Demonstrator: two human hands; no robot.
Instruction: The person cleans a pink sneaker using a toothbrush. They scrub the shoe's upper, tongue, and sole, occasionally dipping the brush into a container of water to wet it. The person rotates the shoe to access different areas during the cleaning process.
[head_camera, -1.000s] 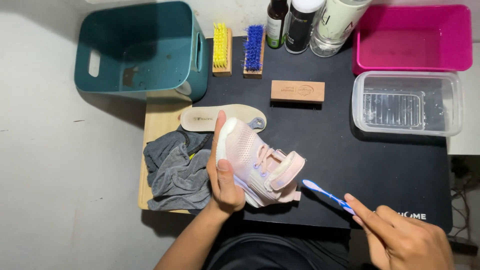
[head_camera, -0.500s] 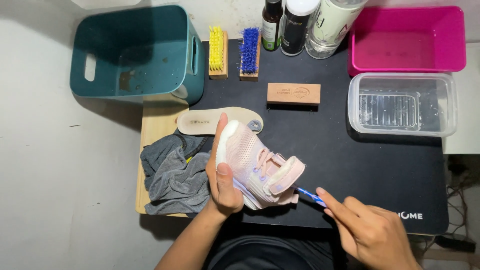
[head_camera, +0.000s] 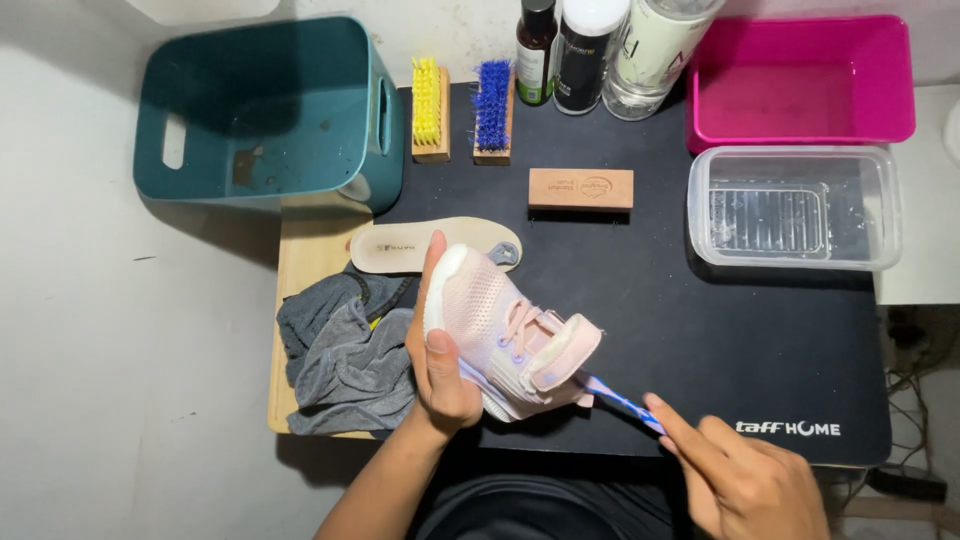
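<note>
Resting sideways between left-hand fingers (head_camera: 432, 262): pink sneaker (head_camera: 505, 325).

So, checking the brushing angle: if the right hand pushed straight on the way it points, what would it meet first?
Probably the pink shoe: the right hand aims its blue toothbrush up-left into the shoe's heel opening. Depth is unclear.

**Textures on your bench**

Your pink sneaker (head_camera: 510, 335) is soft knit mesh, matt, with a smooth rubbery sole. The toothbrush (head_camera: 620, 402) handle looks like glossy plastic. That grey rag (head_camera: 345, 365) is crumpled cloth. The mat (head_camera: 760, 340) is matt black, and the clear tub (head_camera: 795, 208) is shiny plastic.
</note>
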